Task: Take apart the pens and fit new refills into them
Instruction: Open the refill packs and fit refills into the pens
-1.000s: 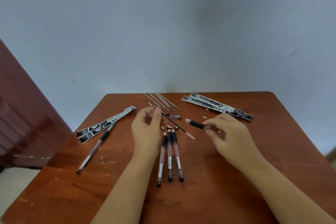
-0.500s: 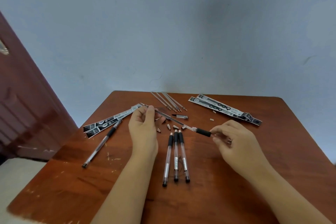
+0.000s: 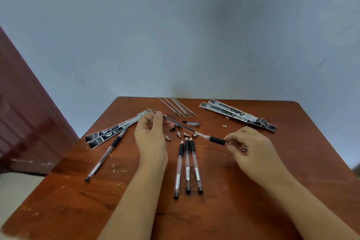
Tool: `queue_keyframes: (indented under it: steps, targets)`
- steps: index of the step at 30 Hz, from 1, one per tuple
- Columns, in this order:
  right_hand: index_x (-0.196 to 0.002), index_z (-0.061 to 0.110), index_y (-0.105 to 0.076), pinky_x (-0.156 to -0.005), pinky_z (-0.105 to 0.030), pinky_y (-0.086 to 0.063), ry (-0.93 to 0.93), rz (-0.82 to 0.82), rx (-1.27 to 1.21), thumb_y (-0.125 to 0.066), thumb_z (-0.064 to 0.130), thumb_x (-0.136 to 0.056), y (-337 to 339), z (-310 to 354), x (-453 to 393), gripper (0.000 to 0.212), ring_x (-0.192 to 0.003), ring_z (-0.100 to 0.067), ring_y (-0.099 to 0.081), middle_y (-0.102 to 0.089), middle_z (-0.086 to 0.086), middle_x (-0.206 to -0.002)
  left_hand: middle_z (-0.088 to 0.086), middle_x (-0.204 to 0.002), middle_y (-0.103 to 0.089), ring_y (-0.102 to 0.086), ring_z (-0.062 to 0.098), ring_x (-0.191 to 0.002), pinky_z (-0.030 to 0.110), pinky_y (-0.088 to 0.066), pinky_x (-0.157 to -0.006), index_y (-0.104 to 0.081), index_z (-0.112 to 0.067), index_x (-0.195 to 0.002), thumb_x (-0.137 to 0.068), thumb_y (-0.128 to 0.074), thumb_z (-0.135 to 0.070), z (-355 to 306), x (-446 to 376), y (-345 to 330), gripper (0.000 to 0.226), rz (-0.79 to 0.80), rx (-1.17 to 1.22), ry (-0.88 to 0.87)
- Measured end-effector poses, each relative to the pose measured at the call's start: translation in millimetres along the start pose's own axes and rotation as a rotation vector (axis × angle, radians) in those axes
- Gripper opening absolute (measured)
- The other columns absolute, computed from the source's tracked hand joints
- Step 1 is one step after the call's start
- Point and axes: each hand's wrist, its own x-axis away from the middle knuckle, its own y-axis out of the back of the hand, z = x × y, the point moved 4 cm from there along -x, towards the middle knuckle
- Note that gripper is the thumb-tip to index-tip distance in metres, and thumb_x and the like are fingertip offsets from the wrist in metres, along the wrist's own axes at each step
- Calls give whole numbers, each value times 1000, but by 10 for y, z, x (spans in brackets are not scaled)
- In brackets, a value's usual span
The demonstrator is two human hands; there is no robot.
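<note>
My left hand [image 3: 151, 134] pinches the tip end of a dark refill [image 3: 179, 123] held above the table. My right hand [image 3: 249, 147] grips a clear pen barrel with a black grip [image 3: 217, 140]. The refill's back end sits inside the barrel's mouth. Three pen barrels [image 3: 187, 165] lie side by side in front of me. Several small metal tip cones [image 3: 178, 134] are scattered just beyond them. Several used refills [image 3: 178, 107] lie in a row near the far edge. A pen cap [image 3: 191, 123] rests beside them.
A whole pen [image 3: 106, 157] lies at the left on the wooden table [image 3: 253, 200]. Two refill packets [image 3: 113, 132] lie near it, and two more refill packets [image 3: 239, 116] at the far right. A blue wall stands behind the table; a red-brown door is on the left.
The refill and barrel, apart one second ago, have come together: the refill's back end is now in the barrel. My left hand has slid out to the refill's tip end.
</note>
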Motion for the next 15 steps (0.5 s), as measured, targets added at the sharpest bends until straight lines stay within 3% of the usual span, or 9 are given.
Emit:
queue_keyframes:
  steps: [3, 5, 8, 11, 15]
  targets:
    - [-88, 9, -69, -65, -2, -41, 20, -17, -15, -66, 1, -75, -21, 11, 10, 15, -70, 5, -47, -52, 8, -79, -7, -55, -60, -58, 0, -49, 14, -50, -54, -54, -13, -74, -90, -48, -5, 16, 39, -36, 19, 58, -24, 13]
    - [-87, 8, -69, -74, 1, -37, 38, -51, -23, -67, 0, -73, -30, 18, 19, 16, -69, 4, -49, -54, 7, -77, -9, -53, -62, -60, 1, -52, 15, -52, -55, -55, -11, -75, -89, -48, -4, 42, 90, -90, 17, 159, -38, 45]
    - [-86, 9, -69, -72, 1, -39, 45, -88, -81, -68, -2, -72, -24, 19, 19, 18, -67, -1, -55, -55, 10, -76, -5, -57, -66, -63, 6, -57, 18, -54, -58, -57, -11, -73, -88, -48, -1, 86, 170, -169, 20, 332, -75, 94]
    - [-85, 12, -69, -72, -2, -41, 33, -129, -165, -68, -1, -72, 8, 2, 0, 18, -86, 8, -52, -52, 21, -78, -1, -63, -68, -66, 10, -62, 19, -54, -58, -58, -9, -73, -88, -46, 3, 127, 229, -233, 23, 482, -94, 131]
    - [-85, 16, -68, -74, -6, -44, 15, -148, -235, -67, 1, -73, 12, -21, 1, 19, -88, 9, -51, -54, 22, -80, -4, -69, -71, -67, 8, -69, 18, -54, -62, -63, -12, -81, -86, -49, 3, 158, 313, -274, 21, 615, -179, 138]
